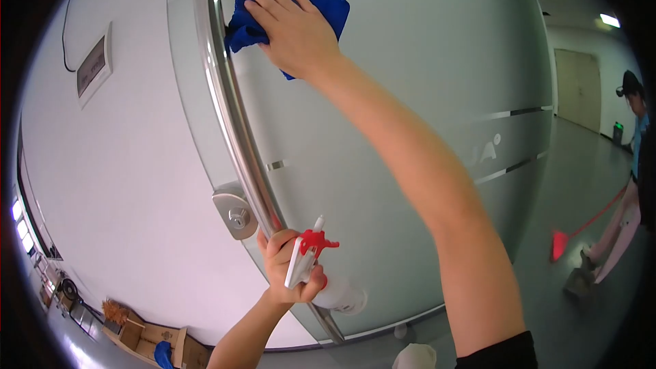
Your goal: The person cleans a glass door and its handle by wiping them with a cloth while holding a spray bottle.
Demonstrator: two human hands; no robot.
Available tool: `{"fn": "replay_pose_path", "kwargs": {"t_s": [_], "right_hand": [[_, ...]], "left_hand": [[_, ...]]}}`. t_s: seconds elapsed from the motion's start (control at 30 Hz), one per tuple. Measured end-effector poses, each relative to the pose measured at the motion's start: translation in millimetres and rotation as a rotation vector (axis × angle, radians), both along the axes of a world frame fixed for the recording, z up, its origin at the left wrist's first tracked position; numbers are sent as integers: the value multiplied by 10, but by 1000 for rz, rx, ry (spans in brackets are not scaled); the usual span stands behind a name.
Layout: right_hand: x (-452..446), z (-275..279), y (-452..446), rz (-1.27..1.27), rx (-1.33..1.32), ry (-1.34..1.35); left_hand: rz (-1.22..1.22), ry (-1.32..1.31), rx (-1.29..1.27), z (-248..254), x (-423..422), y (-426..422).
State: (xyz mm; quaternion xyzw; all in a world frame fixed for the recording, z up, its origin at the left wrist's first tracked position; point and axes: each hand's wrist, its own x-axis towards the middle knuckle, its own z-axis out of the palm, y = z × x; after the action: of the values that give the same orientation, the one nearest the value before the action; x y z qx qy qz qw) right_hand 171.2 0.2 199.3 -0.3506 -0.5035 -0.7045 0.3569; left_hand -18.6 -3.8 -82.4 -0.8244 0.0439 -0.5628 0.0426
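Note:
High on the frosted glass door [403, 96], my right hand [294, 31] presses a blue cloth [335, 10] against the pane, its fingers spread over the folded fabric. Below, my left hand [290, 266] is closed around a spray bottle [342, 297] with a red and white trigger head. The same hand also rests against the lower part of the long metal door handle [236, 96], with fingers touching the bar. The bottle's pale body is partly hidden behind the hand.
A round metal lock [237, 217] sits beside the handle. At lower left is an open cardboard box [160, 342] with something blue in it. A wall panel [94, 68] is at left. To the right, a person [635, 137] stands near a red broom [560, 242].

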Motion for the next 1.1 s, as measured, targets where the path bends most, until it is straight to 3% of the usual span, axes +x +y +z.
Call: {"fn": "replay_pose_path", "kwargs": {"t_s": [0.17,0.2,0.3,0.37,0.4,0.47,0.53,0.57,0.7,1.0,1.1], "right_hand": [[701,643,-308,27,112,54],[660,621,-581,180,-5,325],[1426,788,-979,57,122,488],[1762,700,-1364,154,171,717],[2600,843,-1397,3,222,657],[3040,628,-1753,-62,216,886],[3632,402,-1923,-101,367,884],[3805,341,-2017,-81,305,883],[3702,276,-1884,-44,264,894],[2117,155,-1080,-68,176,328],[1013,-91,-908,5,101,470]], "left_hand": [[7,24,-53,-76,-2,58],[-5,29,-81,-94,3,71],[11,37,-62,-82,7,72],[21,34,-48,-100,9,84],[27,23,-54,-107,18,78],[46,1,-67,-120,25,72],[26,12,-50,-113,27,79],[27,22,-41,-110,19,88],[26,7,-5,-107,29,110],[13,-25,26,-100,52,89],[16,-28,53,-88,50,92]]}}
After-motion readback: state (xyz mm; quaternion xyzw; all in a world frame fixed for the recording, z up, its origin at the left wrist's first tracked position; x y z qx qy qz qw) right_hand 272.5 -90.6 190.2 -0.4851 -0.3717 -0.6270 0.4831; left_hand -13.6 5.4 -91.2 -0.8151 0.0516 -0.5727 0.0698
